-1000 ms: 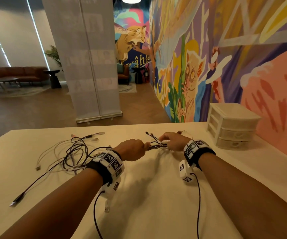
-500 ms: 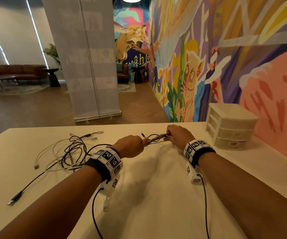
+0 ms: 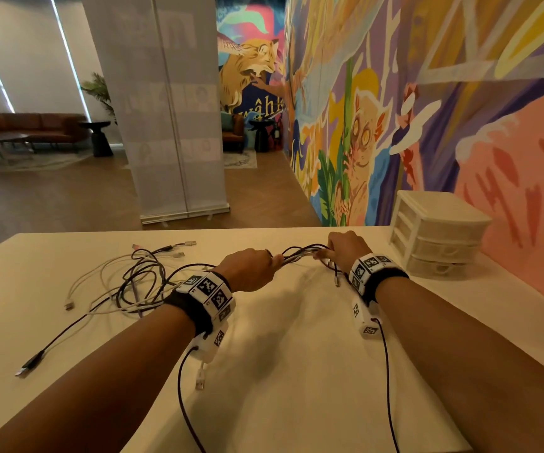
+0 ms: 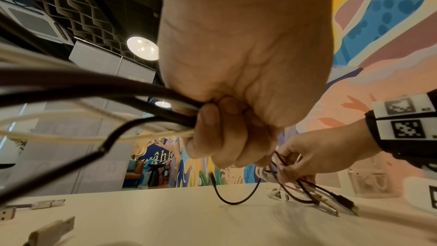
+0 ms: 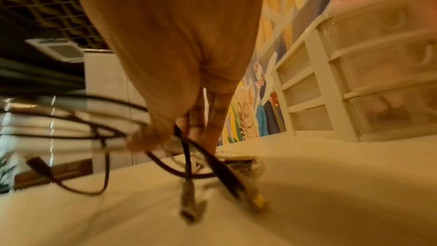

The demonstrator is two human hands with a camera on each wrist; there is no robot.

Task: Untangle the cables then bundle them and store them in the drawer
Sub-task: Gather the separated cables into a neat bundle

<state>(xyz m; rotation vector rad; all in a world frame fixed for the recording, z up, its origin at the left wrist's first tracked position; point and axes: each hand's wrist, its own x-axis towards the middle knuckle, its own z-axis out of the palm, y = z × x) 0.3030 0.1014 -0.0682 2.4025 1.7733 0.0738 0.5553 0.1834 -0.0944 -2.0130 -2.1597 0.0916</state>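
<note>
Several black and white cables (image 3: 300, 255) run as one bunch between my two hands above the white table (image 3: 296, 371). My left hand (image 3: 247, 269) is fisted around the bunch (image 4: 165, 111) in the left wrist view. My right hand (image 3: 345, 250) pinches the far end, where the plugs (image 5: 189, 212) hang down and touch the table. Behind my left wrist the rest of the cables lie in a loose tangle (image 3: 133, 282). A white three-drawer unit (image 3: 437, 237) stands at the right by the wall, its drawers closed.
Loose plug ends lie at the table's far left (image 3: 179, 246) and near left edge (image 3: 30, 366). The painted wall (image 3: 492, 109) runs along the table's right side. The wrist cameras' leads (image 3: 185, 387) trail over the near table.
My right hand has moved right and away along the bunch, stretching it out from my left hand. The left hand has shifted slightly away, still gripping.
</note>
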